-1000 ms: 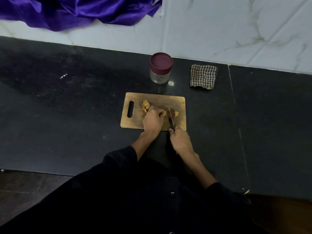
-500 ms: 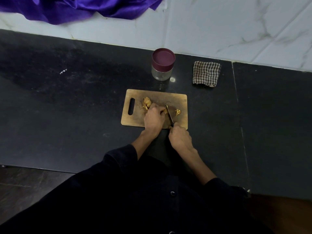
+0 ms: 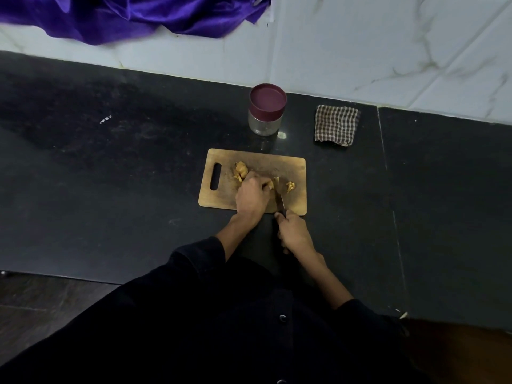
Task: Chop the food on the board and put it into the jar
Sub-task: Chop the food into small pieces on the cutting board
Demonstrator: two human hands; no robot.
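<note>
Evidently the left hand pinches the yellowish food steady while the right hand grips the knife to slice.

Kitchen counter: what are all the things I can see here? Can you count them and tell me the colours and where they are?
cutting board: one, brown wood, middle of the counter.
food: a few yellowish pieces, on the board.
knife: one, dark handle, blade on the board beside the food.
jar: one, clear with a maroon lid on, behind the board.
checked cloth: one, brown and white, folded, right of the jar.
purple cloth: one, shiny, hanging at the top by the wall.
counter: one, black.
wall: white marble.
left hand: holds the food.
right hand: grips the knife.
</note>
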